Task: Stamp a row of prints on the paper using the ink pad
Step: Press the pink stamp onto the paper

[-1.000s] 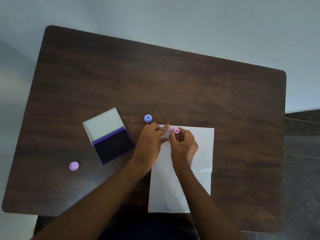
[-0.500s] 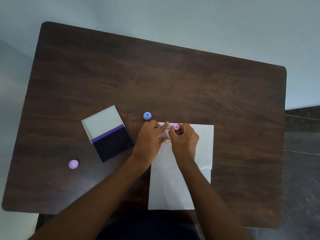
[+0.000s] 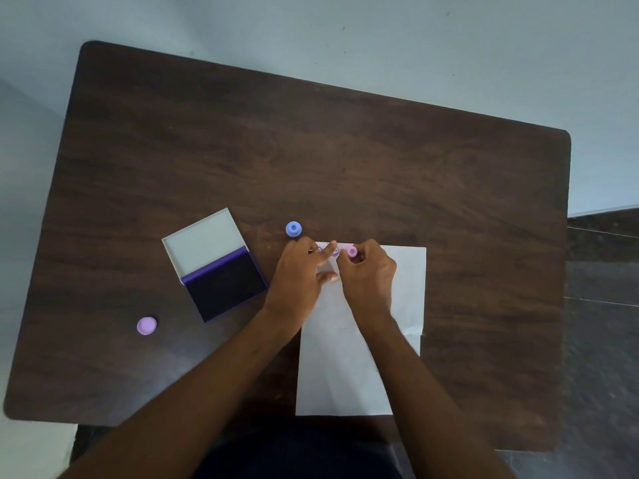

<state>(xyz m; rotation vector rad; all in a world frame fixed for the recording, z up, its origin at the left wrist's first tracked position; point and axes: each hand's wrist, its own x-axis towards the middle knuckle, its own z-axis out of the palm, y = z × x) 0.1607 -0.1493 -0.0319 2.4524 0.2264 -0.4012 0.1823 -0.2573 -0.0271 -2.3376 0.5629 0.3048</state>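
Field notes, positions taken from the paper [image 3: 363, 340], left to right

- Far left of the paper, near the table's [image 3: 311, 150] front-left edge: a lilac cap [image 3: 147, 325], lying loose, well apart from everything
- Left of the paper, between cap and hands: the ink pad [image 3: 226, 285], lid swung open, dark inked face upward, nothing touching it
- Just beyond the paper's top-left corner: a blue stamp [image 3: 293, 229], standing alone, close to the left hand's knuckles, not held
- On the paper's top-left corner: the left hand [image 3: 304, 274], fingers spread and laid flat, index reaching along the top edge, thumb lower on the sheet; it looks to be pinning the paper down
- Along the top edge: two round purple prints, one half hidden under the left fingers, the second print [image 3: 334, 252] clear, a face-like mark
- Right beside that print: the pink stamp [image 3: 351, 251], upright, long axis roughly square to the sheet, pinched between thumb and fingertips of the right hand [image 3: 368, 274]; I cannot tell whether its face touches the paper
- Bare paper runs on rightward from the stamp. Judgement: the row is barely begun; the next print belongs to the right of the stamp, away from the left fingers, while the pad lies leftward across the left hand, so re-inking means a reach over it
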